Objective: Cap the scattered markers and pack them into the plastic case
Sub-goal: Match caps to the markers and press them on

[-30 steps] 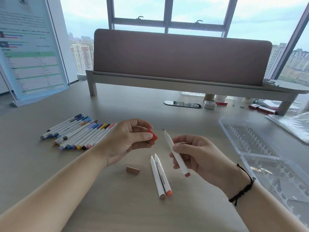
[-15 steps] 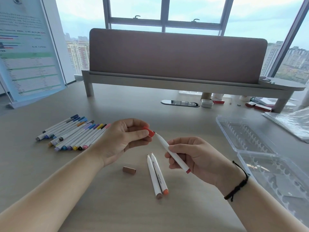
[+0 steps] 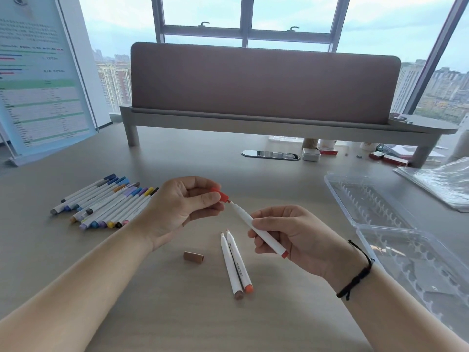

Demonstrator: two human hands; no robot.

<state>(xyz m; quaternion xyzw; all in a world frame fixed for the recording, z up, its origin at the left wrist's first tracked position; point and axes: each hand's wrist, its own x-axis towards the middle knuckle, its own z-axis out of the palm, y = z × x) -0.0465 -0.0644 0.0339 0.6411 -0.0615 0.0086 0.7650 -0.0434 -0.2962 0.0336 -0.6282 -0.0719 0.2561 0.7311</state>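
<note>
Now the red marker (image 3: 258,231) slants up-left out of my right hand (image 3: 291,236), which grips its barrel, tip pointing into the red cap (image 3: 220,194) pinched in my left hand (image 3: 181,205). Two uncapped markers (image 3: 236,265) lie between my wrists; the plastic case (image 3: 380,214) sits open beyond my right hand.

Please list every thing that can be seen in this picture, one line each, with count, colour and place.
red marker: 1, white barrel, held over the table centre
red cap: 1, at that marker's tip
uncapped markers: 2, white, brown and orange ends, table centre
brown cap: 1, lying left of those two
capped markers: a row, mixed colours, far left
plastic case: 1, clear, open, right
plastic bag: 1, clear, far right
desk divider: 1, brownish, behind
poster: 1, pale blue, left
left hand: pinches the red cap
right hand: grips the red marker
</note>
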